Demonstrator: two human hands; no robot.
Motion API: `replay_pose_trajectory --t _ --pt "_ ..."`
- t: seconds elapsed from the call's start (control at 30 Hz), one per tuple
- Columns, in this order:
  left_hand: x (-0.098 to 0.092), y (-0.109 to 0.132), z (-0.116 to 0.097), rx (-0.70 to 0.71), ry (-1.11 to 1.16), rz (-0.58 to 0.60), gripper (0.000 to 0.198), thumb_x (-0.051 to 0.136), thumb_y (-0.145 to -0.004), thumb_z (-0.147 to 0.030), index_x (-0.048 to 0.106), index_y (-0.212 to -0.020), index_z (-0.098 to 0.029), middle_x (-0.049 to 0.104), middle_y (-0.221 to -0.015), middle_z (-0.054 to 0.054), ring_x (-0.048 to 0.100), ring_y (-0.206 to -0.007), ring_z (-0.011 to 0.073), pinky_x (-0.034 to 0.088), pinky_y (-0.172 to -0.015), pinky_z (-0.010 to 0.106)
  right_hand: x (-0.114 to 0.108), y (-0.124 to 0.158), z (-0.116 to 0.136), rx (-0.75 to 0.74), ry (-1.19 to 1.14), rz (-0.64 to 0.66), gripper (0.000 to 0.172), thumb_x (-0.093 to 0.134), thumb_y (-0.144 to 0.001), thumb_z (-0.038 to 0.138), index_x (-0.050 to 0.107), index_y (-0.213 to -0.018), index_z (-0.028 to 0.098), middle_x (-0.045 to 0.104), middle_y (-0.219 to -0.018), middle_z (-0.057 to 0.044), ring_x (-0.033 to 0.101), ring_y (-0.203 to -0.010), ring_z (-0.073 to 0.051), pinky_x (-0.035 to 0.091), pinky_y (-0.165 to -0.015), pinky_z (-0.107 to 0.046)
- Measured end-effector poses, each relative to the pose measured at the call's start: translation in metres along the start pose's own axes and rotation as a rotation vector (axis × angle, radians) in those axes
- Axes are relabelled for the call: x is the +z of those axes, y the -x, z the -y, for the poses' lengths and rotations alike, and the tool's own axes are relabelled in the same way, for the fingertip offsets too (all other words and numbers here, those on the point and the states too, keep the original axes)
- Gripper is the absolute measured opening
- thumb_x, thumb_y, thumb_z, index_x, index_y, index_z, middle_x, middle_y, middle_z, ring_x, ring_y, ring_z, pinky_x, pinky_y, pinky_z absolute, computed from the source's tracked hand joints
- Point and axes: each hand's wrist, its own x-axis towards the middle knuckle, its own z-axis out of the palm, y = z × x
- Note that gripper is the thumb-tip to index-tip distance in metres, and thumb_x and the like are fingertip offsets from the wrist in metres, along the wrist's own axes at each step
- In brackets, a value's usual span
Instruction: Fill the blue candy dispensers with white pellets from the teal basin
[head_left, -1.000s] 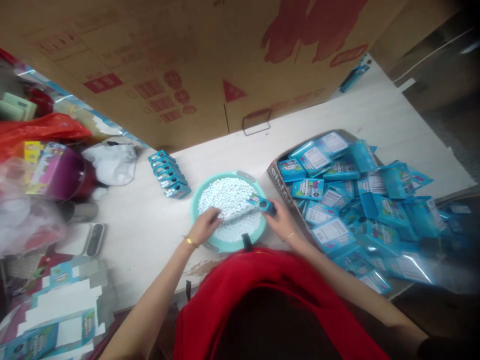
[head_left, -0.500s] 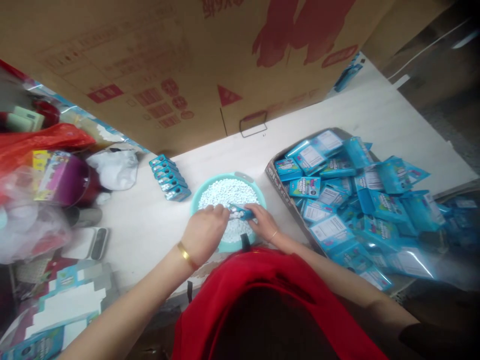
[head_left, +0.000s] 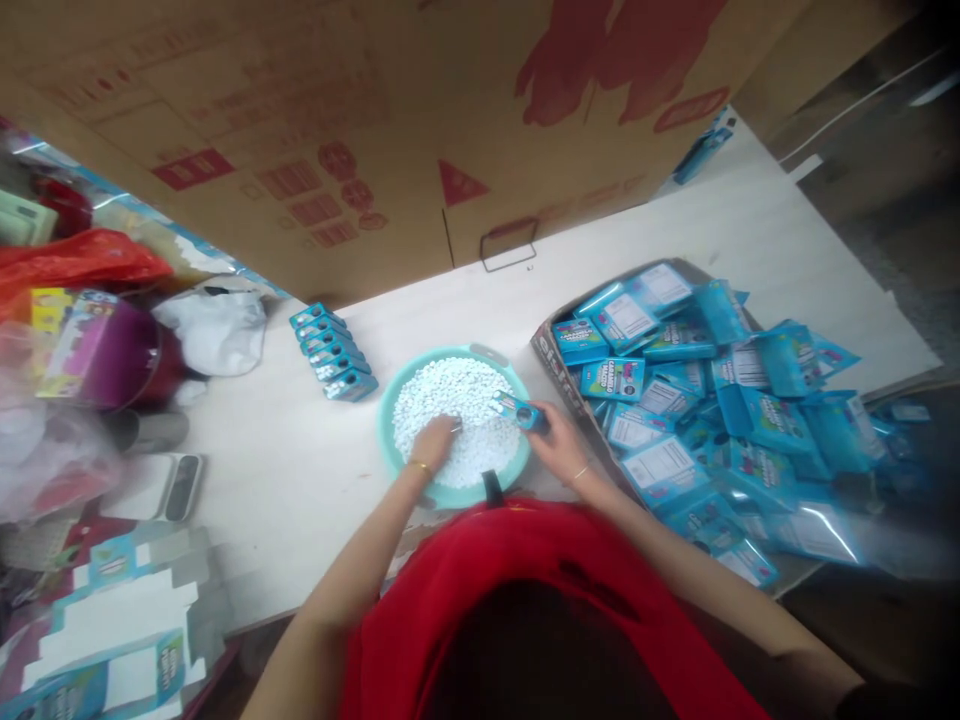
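A turquoise basin [head_left: 387,440] full of small white candies [head_left: 454,385] sits in front of me on the table. My left hand [head_left: 435,445] reaches into it, its curled fingers down among the candies, so what they hold is hidden. Over the basin's right rim, my right hand [head_left: 556,438] grips a small blue box [head_left: 523,412] by its right end. The box lies tilted, its left end pointing over the candies, with white bits showing there. Several similar small blue boxes [head_left: 334,355] stand in a row left of the basin.
A large cardboard carton [head_left: 300,120] walls off the back of the table [head_left: 277,480]. On the right, an open carton [head_left: 562,375] is heaped with blue packs [head_left: 667,460]. Leftward are a white plastic bag [head_left: 214,330], a white device [head_left: 154,487] and flattened boxes [head_left: 124,630].
My hands have parted. The left came away from the small box and moved down into the candies; the right shifted slightly right, still holding the box.
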Motion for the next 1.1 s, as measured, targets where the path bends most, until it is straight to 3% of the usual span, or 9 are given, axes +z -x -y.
replay_pose_trajectory --t 0.1,0.2,0.33,0.47,0.7,0.83,0.93,1.03,1.1 --pt "0.024 -0.013 -0.013 0.035 0.098 -0.025 0.017 0.046 -0.088 -0.02 0.053 -0.104 -0.018 0.059 -0.111 0.01 0.055 -0.105 0.0219 0.042 -0.092 0.034 -0.003 0.0 0.003 0.024 -0.009 -0.034 0.034 0.055 -0.082 0.026 0.051 -0.115 0.022 0.061 -0.11 -0.008 0.058 -0.102 -0.024 0.046 -0.091 -0.039" --pt "0.021 -0.01 -0.012 0.08 0.187 -0.028 0.019 0.046 -0.09 -0.026 0.052 -0.106 -0.019 0.061 -0.104 0.007 0.058 -0.094 0.0183 0.046 -0.085 0.031 -0.003 0.0 0.005 0.065 -0.026 -0.074 0.032 0.057 -0.082 0.03 0.052 -0.112 0.021 0.062 -0.105 -0.007 0.059 -0.097 -0.024 0.047 -0.088 -0.039" --pt "-0.011 0.012 -0.001 0.179 0.289 -0.062 0.021 0.047 -0.09 -0.034 0.051 -0.105 -0.02 0.06 -0.099 0.005 0.057 -0.086 0.0165 0.046 -0.079 0.03 -0.001 0.0 0.004 0.077 -0.029 -0.096 0.032 0.058 -0.082 0.033 0.053 -0.111 0.02 0.063 -0.104 -0.007 0.059 -0.096 -0.023 0.047 -0.088 -0.038" --pt "-0.062 0.042 -0.003 0.286 0.299 -0.119 0.019 0.047 -0.09 -0.032 0.052 -0.102 -0.019 0.059 -0.095 0.005 0.055 -0.083 0.0169 0.045 -0.078 0.031 0.004 -0.002 -0.001 0.033 -0.015 -0.104 0.033 0.056 -0.082 0.028 0.051 -0.113 0.02 0.062 -0.107 -0.008 0.059 -0.1 -0.024 0.048 -0.089 -0.04" --pt "-0.14 0.074 -0.047 0.353 -0.042 -0.047 0.016 0.044 -0.091 -0.027 0.053 -0.1 -0.018 0.059 -0.092 0.005 0.055 -0.083 0.0176 0.045 -0.074 0.03 0.024 -0.001 0.004 -0.143 0.062 0.027 0.046 0.05 -0.074 0.01 0.051 -0.119 0.02 0.059 -0.116 -0.01 0.055 -0.111 -0.025 0.045 -0.098 -0.044" --pt "-0.16 0.08 -0.09 0.281 -0.444 0.059 0.015 0.043 -0.09 -0.022 0.056 -0.094 -0.016 0.059 -0.093 0.008 0.057 -0.085 0.0219 0.046 -0.067 0.032 0.033 0.001 0.01 -0.216 0.041 0.076 0.046 0.049 -0.074 0.008 0.05 -0.118 0.02 0.059 -0.117 -0.011 0.053 -0.112 -0.025 0.046 -0.097 -0.044" --pt "-0.169 0.088 -0.119 0.282 -0.638 0.063 0.018 0.039 -0.088 -0.01 0.057 -0.09 -0.014 0.059 -0.089 0.01 0.057 -0.082 0.0239 0.047 -0.065 0.034 0.038 0.001 0.011 -0.238 0.021 0.089 0.045 0.049 -0.075 0.007 0.05 -0.119 0.019 0.059 -0.116 -0.011 0.053 -0.111 -0.024 0.046 -0.097 -0.044" --pt "-0.179 0.1 -0.129 0.331 -0.67 0.049 0.021 0.039 -0.085 -0.005 0.057 -0.087 -0.015 0.058 -0.086 0.009 0.057 -0.081 0.0241 0.048 -0.067 0.035 0.04 0.001 0.01 -0.24 -0.006 0.086 0.043 0.049 -0.076 0.007 0.05 -0.118 0.019 0.059 -0.115 -0.011 0.054 -0.11 -0.023 0.045 -0.097 -0.043" --pt "-0.184 0.104 -0.12 0.354 -0.618 -0.003 0.016 0.042 -0.086 -0.011 0.057 -0.091 -0.015 0.059 -0.09 0.01 0.058 -0.08 0.0239 0.049 -0.065 0.035 0.039 0.001 0.011 -0.233 -0.042 0.092 0.041 0.05 -0.077 0.009 0.051 -0.117 0.018 0.059 -0.114 -0.011 0.054 -0.109 -0.023 0.046 -0.096 -0.041"
